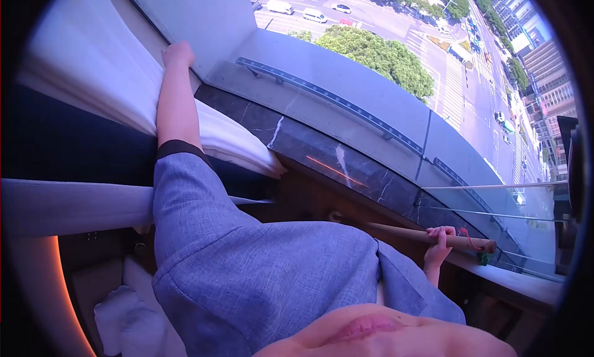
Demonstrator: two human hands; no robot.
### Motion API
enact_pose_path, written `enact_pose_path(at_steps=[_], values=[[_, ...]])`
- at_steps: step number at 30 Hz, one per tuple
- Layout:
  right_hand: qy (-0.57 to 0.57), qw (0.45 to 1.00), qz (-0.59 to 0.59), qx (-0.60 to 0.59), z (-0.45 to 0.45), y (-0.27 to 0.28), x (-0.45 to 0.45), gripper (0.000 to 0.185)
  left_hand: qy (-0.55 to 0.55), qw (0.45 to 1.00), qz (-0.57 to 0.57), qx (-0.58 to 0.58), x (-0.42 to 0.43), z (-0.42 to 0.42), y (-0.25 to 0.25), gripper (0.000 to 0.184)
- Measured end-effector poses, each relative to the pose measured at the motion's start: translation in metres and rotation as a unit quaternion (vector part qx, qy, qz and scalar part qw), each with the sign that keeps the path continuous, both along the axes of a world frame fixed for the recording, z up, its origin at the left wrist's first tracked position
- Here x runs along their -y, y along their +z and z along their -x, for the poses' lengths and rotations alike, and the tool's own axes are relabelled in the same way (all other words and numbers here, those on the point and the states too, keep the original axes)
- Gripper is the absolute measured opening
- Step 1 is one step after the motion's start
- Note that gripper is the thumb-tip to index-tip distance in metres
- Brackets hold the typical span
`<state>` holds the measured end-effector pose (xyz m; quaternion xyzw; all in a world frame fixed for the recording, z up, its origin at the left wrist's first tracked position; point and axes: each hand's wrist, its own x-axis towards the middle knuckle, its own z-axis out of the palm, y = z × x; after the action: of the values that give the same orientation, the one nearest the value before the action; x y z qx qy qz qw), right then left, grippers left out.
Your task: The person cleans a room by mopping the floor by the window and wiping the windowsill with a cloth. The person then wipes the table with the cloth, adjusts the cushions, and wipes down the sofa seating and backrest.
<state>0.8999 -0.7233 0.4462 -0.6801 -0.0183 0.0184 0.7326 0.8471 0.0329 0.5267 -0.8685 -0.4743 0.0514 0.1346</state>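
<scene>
1. The right hand (439, 245) is closing its fingers around a wooden rod (402, 232) near its outer end; a red cord (467, 238) is hanging just beyond.
2. The rod's long axis is running crosswise from that grip back toward the torso, roughly alongside the dark marble ledge (318, 153).
3. The left hand (178, 54) is reaching forward, curling shut at the edge of the white curtain (120, 72); whether it is gripping cloth, I cannot tell.
4. The curtain is lying beside and beneath the left forearm, well apart from the right hand.
</scene>
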Motion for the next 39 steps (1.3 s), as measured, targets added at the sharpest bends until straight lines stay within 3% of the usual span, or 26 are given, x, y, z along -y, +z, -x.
enact_pose_path(at_steps=[1,5,11,14,17,19,22,27,29,32,35,39], values=[[0.006,1.0,0.005,-0.004,0.005,0.0,-0.003,0.008,0.002,0.996,-0.077,-0.044,-0.013,0.027,0.005,0.023],[-0.004,0.999,0.026,-0.033,0.009,0.0,-0.01,0.007,-0.025,0.968,-0.201,-0.147,-0.065,0.091,-0.018,0.025],[0.018,0.998,0.041,-0.054,0.001,-0.003,-0.031,0.008,0.018,0.923,-0.227,-0.31,-0.071,0.149,-0.049,0.034],[0.027,0.998,0.037,-0.051,-0.006,-0.005,-0.038,0.008,0.154,0.906,-0.053,-0.391,-0.051,0.138,-0.049,0.043],[0.025,0.998,0.031,-0.038,-0.013,-0.005,-0.065,0.009,0.19,0.921,0.11,-0.321,-0.048,0.159,-0.084,0.058],[0.033,0.998,0.03,-0.045,-0.017,-0.004,-0.089,0.012,0.158,0.879,0.161,-0.419,-0.017,0.157,-0.091,0.067],[0.086,0.995,0.02,-0.044,-0.008,0.026,-0.13,0.018,0.097,0.882,0.185,-0.423,0.045,0.166,-0.097,0.073],[0.154,0.987,-0.037,-0.004,0.007,0.118,-0.179,0.021,-0.027,0.837,0.313,-0.449,0.08,0.233,-0.16,0.038],[0.23,0.972,-0.042,0.017,0.01,0.139,-0.209,0.019,-0.108,0.811,0.356,-0.451,0.12,0.256,-0.147,0.033],[0.41,0.909,-0.035,0.064,0.031,0.16,-0.242,0.02,-0.144,0.801,0.39,-0.432,0.203,0.294,-0.13,0.03],[0.54,0.822,-0.123,0.132,0.032,0.195,-0.256,0.027,-0.14,0.795,0.412,-0.423,0.242,0.317,-0.129,0.028],[0.624,0.741,-0.181,0.17,0.03,0.262,-0.265,0.029,-0.169,0.782,0.436,-0.413,0.242,0.314,-0.124,0.029]])
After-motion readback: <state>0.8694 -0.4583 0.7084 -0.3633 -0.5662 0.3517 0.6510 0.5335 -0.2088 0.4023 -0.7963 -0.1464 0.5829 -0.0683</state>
